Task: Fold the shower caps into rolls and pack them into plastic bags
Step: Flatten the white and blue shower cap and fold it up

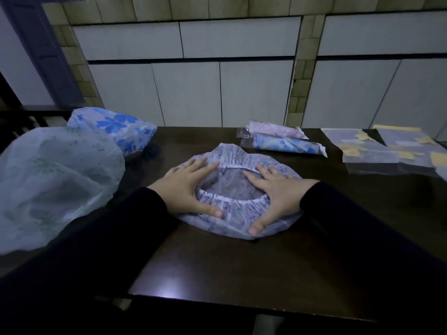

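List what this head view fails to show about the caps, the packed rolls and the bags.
- Pale green cap: cut off by the left edge; its full shape is unseen.
- Purple cap: the parts under the left hand and right hand are covered.
- Pink roll: partly hidden behind the blue roll.
- Empty bags: overlapping, dim, cut off at the right edge; count unclear.

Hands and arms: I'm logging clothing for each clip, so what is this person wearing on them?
Both arms are covered by long, plain black sleeves that end at the wrists. The left hand and right hand are bare: no gloves. No rings, watch or bracelets show in this dim light.
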A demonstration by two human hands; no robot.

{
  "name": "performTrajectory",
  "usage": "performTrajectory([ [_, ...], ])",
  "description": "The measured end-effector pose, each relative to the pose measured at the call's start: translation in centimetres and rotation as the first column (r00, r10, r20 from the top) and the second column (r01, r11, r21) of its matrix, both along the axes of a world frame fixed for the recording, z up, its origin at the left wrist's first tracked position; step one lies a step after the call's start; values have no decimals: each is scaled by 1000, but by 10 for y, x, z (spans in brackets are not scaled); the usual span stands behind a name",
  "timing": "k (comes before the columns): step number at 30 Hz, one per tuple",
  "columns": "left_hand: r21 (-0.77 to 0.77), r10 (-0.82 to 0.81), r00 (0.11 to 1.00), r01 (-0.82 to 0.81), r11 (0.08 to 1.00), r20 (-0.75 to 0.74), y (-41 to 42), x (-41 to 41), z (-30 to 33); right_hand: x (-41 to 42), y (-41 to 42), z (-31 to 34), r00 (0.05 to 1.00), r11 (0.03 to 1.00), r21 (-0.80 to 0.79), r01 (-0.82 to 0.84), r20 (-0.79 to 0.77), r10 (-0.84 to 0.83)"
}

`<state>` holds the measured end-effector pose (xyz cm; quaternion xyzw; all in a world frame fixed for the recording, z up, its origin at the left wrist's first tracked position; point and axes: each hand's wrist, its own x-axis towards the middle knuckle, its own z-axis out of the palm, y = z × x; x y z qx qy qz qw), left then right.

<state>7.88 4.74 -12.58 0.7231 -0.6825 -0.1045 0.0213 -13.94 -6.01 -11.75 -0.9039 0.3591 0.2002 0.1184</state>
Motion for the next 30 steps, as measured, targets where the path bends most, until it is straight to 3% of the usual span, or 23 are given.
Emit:
performTrajectory([
  [3,-188,42,999,-41,981,6,1,-3,15,1,5,-1,995,996,-19,90,53,-89],
  [6,-348,101,990,-129,929,-96,2,-9,26,3,18,3,982,983,-99,152,126,-139],
  [8,-277,196,973,-222,935,-119,2,-14,28,5,28,9,980,970,-187,153,159,-124],
  [11,-67,258,960,-252,965,106,4,-19,26,7,38,21,980,935,-315,165,163,-117],
  [13,-53,243,958,-237,970,154,3,-18,25,8,37,27,972,899,-400,179,214,-98],
  [18,-259,220,942,-154,954,252,0,-21,27,21,14,18,847,844,-501,192,519,116],
  [22,-435,183,959,-73,898,217,-10,-37,5,33,-7,-1,897,892,-451,43,410,164],
  [25,-194,242,965,-220,956,101,-16,-31,-10,32,-11,-17,957,921,-383,71,286,45],
  [27,-36,328,942,-326,945,65,-15,-17,-13,29,-10,-25,966,945,-305,120,255,-40],
  [30,16,402,914,-403,915,56,-16,-7,-12,27,-6,-27,969,943,-285,174,221,-112],
])
